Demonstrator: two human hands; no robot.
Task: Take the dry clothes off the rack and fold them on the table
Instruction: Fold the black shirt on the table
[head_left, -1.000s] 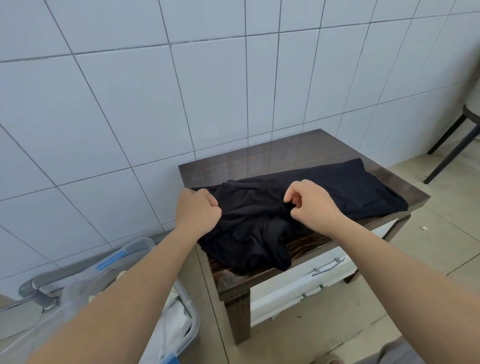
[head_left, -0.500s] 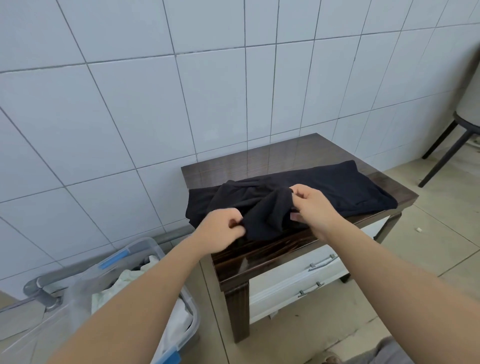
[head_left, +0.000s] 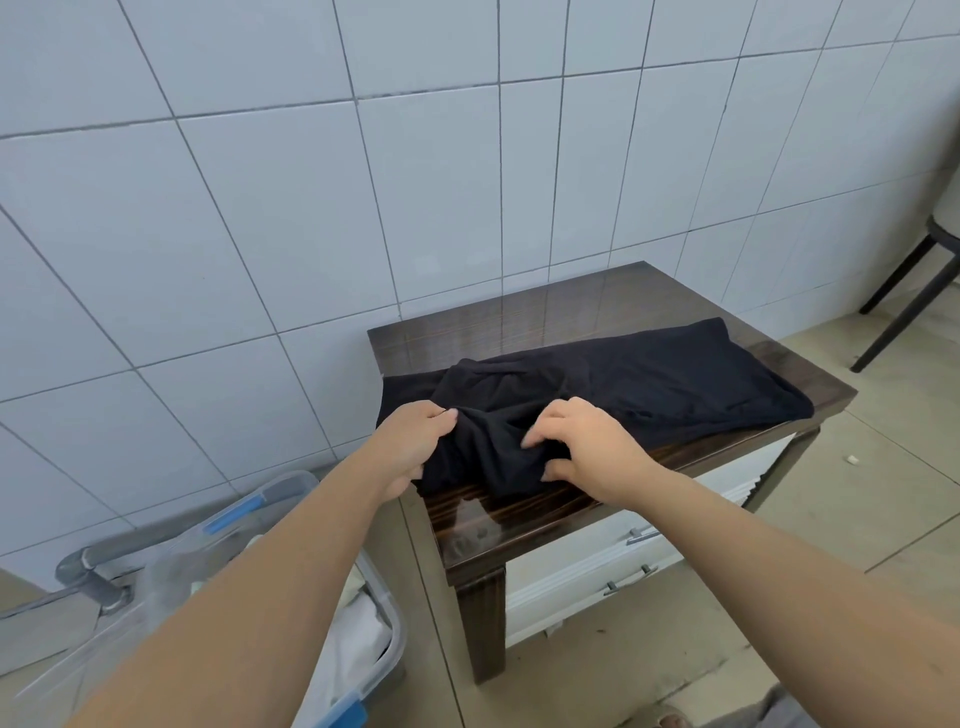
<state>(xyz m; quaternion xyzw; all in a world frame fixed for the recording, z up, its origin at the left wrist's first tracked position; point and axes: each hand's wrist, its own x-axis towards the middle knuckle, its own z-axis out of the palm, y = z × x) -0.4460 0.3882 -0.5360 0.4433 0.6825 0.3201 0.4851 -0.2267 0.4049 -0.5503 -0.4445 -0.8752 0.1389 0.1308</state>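
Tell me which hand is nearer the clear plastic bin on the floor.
Left. The left hand grips the black garment at the table's left edge, above the bin; the right hand is farther right.

- A dark glossy wood-grain counter (head_left: 519, 514) stands against the tiled wall.
- A black garment (head_left: 623, 379) lies directly on it, flat toward the right, bunched at the near left, one edge overhanging.

Both forearms are showing bare from the bottom edge of the view up to the wrists, with no sleeves, watch or bracelet on them. The left hand (head_left: 415, 447) and right hand (head_left: 587, 449) are wearing no gloves or rings. The fingernails are looking short and unpainted.
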